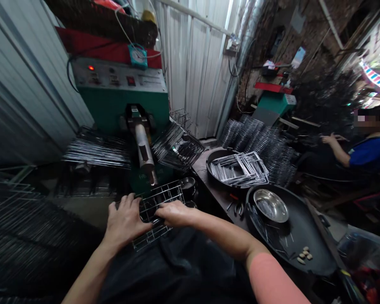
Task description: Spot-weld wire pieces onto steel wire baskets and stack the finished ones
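Observation:
A wire rack (169,193) of crossed metal rods is just below the tip of a green machine (114,101). My left hand (125,219) lies at the rack's left side, its fingers apart and spread over the wires. From the right, my right hand (174,212) reaches to the middle of the rack with its fingers curled together; what they pinch is hidden. The machine's metal arm (145,152) points down at the rack from above. Below the rack is dark cloth over my lap (177,270).
Stacked wire pieces (98,154) stand left of the machine, wire baskets (179,147) right of it. Further right are a black tray of wire frames (240,169), pliers (240,209), and a large black tray (316,236) with a steel bowl (270,205). A person (370,147) sits at the far right.

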Available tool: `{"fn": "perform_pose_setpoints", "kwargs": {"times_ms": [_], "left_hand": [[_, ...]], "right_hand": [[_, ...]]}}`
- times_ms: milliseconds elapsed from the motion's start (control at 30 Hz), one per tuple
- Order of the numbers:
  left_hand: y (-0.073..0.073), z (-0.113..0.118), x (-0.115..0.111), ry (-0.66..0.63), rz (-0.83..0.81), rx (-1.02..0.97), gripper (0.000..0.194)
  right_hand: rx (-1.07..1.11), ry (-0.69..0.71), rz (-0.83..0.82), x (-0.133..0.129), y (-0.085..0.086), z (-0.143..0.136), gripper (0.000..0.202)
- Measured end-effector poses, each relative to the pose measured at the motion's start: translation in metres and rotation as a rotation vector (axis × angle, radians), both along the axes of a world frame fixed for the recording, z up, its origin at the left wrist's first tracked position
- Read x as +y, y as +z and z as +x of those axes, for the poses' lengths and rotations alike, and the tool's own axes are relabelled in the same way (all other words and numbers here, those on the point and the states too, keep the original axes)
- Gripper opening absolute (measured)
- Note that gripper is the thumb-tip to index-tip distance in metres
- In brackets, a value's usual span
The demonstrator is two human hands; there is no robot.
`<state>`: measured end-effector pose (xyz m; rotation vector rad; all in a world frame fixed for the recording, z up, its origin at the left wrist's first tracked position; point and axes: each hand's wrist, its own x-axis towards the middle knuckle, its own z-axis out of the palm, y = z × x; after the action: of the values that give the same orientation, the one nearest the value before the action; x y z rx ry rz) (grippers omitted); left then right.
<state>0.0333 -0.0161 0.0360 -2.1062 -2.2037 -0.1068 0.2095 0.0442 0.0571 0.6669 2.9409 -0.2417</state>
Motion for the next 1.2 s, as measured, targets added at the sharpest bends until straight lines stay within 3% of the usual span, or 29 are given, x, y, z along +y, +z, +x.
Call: {"fn": "perform_pose_setpoints", "kwargs": {"times_ms": [333,833,1100,1200], "left_hand": [[-0.006,-0.012,0.018,-0.019,-0.031,-0.015,0.076],[-0.006,-0.027,0.05,-0.047,0.019,-0.094,0.075],[-0.004,-0.029,0.055,-0.059,0.038,-0.073,0.071],[-0.001,-0.032,0.066,-0.026,0.028,-0.065,0.073]], "right_hand": [[0.034,0.013,0.084,0.017,-0.014,-0.009,0.018],[0.005,-0.058,0.129,0.035,-0.001,-0.019,0.018],[0.048,-0.073,0.17,0.037,-0.018,-0.02,0.018],[0.034,-0.12,0.201,0.044,-0.015,-0.026,0.02]]}}
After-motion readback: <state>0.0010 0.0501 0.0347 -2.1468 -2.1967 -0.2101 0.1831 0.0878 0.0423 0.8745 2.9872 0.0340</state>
